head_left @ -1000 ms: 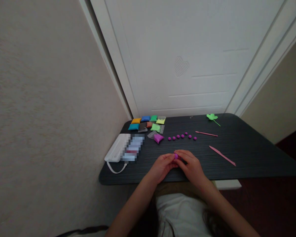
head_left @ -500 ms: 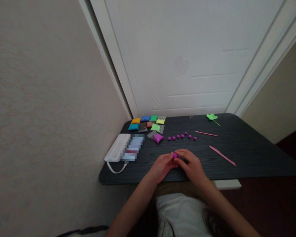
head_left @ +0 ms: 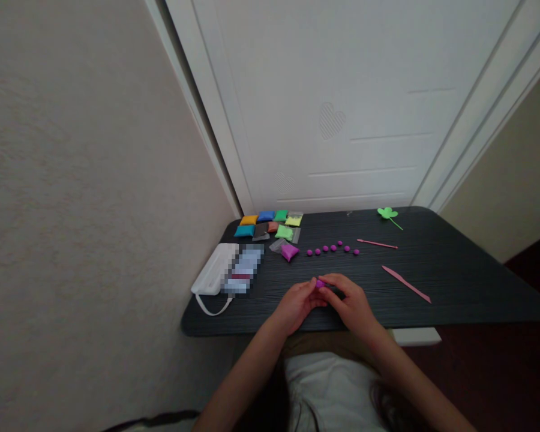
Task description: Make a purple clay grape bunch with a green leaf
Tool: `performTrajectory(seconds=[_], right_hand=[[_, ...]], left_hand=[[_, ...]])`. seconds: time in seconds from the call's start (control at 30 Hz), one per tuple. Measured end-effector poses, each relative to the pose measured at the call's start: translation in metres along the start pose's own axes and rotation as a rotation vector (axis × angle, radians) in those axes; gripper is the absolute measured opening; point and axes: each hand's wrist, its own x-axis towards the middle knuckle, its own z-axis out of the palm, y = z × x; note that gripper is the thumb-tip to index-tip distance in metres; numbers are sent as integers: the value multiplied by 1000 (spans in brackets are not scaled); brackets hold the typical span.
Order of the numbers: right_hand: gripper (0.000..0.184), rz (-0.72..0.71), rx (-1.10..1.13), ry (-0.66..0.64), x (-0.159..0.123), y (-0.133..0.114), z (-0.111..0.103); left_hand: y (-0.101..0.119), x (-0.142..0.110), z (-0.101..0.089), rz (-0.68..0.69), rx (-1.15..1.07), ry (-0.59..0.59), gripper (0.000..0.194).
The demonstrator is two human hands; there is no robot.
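Between my fingertips is a small lump of purple modelling clay [head_left: 320, 284], partly covered by the fingers. My left hand [head_left: 298, 304] pinches it from the left, fingers curled beneath. From the right, my right hand [head_left: 350, 300] closes thumb and forefinger on the same lump. Beyond the hands, several small purple clay balls [head_left: 325, 248] lie in a loose row on the dark table [head_left: 342, 225]. At the row's left end rests a packet of purple clay [head_left: 290, 251].
Several coloured clay packets [head_left: 245, 231] lie at the back left. Nearer are a white power bank [head_left: 215, 270], a cable and a blurred phone [head_left: 245, 270]. To the right lie a thin pink tool [head_left: 377, 243], a pink clay knife [head_left: 405, 284] and a green clover shape [head_left: 387, 213].
Both hands stay in nearly the same place around the purple clay. The fingers have shifted slightly, and a little less of the lump shows.
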Motion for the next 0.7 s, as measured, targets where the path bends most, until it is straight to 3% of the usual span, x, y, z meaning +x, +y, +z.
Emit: performTrajectory(seconds=[0.1,0.2,0.3,0.4,0.57,0.7], right_hand=[[16,-21,-30,28,-1,0,0],[16,-118,-128,69,0,-4,3],[18,-244,-314,14,3,-14,12],[21,-248,-439,-46,2,-23,21],[33,-214,-403,-23,-1,-23,17],[41,-201,-206,115,11,-28,12]], left_hand=[[0,1,-1,-7,-36,10,26],[1,2,2,-48,-223,5,33],[4,4,9,-125,-512,-29,37],[7,7,12,-121,-667,22,33],[10,9,12,75,-594,74,29],[3,2,28,71,-466,7,34]])
